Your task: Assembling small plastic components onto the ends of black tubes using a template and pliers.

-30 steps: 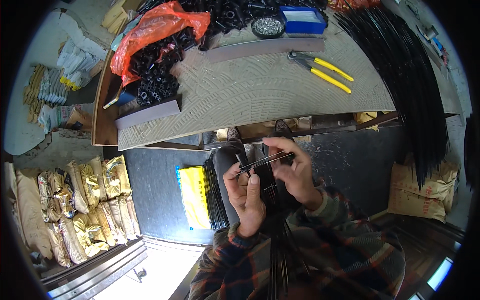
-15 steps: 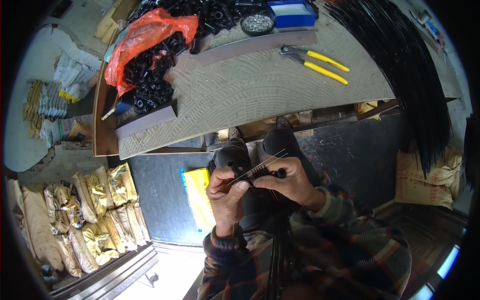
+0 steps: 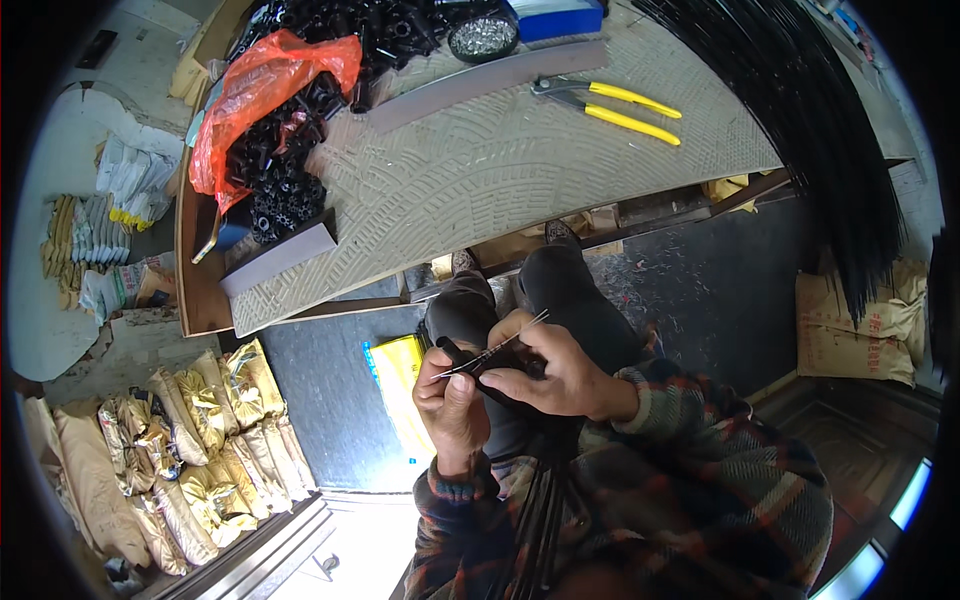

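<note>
Over my lap, both hands meet around a small black plastic piece (image 3: pixel 450 350) with a short tubular end. Thin silvery wire (image 3: pixel 497 349) runs slantwise across it, its far end sticking out above my right fingers. My left hand (image 3: pixel 455 415) is closed, thumb and fingers pinching the piece and the wire's near end. On the other side my right hand (image 3: pixel 560 375) is closed round more of it, with the thumb pressing toward the left. Long thin black rods (image 3: pixel 540 510) trail below my hands over my clothing. Fingers hide most of the joint.
The bench ahead bears yellow-handled cutters (image 3: pixel 630 110), metal strips (image 3: pixel 485 85), a dish of small shiny parts (image 3: pixel 483 40), a blue box (image 3: pixel 555 18), a red bag (image 3: pixel 280 90) and black fittings (image 3: pixel 290 200). Black rods (image 3: pixel 820 130) overhang at right. Wrapped packages (image 3: pixel 200 430) lie left.
My right hand has curled further over the black piece, covering the banded part seen before. The wire sits slightly lower and shows less beyond my fingers. The whole view has shifted a little.
</note>
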A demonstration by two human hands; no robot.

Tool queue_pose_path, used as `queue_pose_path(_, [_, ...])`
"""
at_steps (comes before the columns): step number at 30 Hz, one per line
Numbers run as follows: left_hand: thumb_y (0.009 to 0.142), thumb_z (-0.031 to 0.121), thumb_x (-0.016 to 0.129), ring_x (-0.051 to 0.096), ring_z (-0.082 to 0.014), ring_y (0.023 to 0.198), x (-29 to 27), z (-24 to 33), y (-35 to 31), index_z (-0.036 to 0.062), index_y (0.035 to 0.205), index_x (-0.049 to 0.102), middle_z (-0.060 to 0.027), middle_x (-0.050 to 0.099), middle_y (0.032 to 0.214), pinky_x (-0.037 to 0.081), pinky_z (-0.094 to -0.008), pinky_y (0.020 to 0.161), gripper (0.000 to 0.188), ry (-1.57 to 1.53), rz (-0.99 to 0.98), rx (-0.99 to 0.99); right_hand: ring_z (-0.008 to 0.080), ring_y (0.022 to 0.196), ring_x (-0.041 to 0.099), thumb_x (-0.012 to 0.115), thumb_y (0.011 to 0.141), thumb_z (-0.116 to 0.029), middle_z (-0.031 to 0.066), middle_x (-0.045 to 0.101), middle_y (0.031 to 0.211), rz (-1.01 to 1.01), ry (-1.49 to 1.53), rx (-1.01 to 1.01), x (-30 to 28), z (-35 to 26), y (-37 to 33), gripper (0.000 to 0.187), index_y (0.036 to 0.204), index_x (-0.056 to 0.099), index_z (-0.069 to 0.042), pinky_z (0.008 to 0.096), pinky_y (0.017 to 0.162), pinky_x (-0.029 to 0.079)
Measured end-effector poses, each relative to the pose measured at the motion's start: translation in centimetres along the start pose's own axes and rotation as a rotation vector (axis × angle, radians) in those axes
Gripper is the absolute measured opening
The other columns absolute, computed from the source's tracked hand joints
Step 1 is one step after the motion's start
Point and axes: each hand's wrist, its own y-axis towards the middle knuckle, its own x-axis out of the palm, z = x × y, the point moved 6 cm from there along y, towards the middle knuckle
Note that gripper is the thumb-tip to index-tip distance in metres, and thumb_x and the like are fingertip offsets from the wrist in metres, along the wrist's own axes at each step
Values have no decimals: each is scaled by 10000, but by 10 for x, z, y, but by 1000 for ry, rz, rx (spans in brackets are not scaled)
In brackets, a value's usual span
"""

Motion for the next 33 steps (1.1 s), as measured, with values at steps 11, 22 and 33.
queue_pose_path(11, [789, 247, 707, 581, -156, 812, -1, 4, -7, 15, 944, 507, -80, 595, 915, 472, -286, 778, 343, 88, 88, 94, 61, 627, 489, 747, 748, -154, 69, 594, 778, -55, 52, -98, 3, 4, 8, 281, 876, 573, 27, 227, 570, 395])
queue_pose_path(22, [736, 136, 742, 571, -180, 805, -12, 3, 0, 21, 865, 535, -111, 580, 860, 457, -281, 762, 270, -61, 19, 106, 102, 625, 507, 735, 753, -140, 82, 589, 723, -91, 18, -97, 6, -3, 9, 231, 833, 607, 34, 257, 536, 378])
queue_pose_path(33, [752, 147, 729, 567, -200, 839, -13, 7, -7, 22, 913, 562, -111, 568, 903, 455, -370, 860, 264, -31, -7, 134, 197, 606, 523, 710, 758, -98, 110, 552, 679, 21, -108, -291, 11, -8, 3, 197, 802, 589, 50, 315, 538, 386])
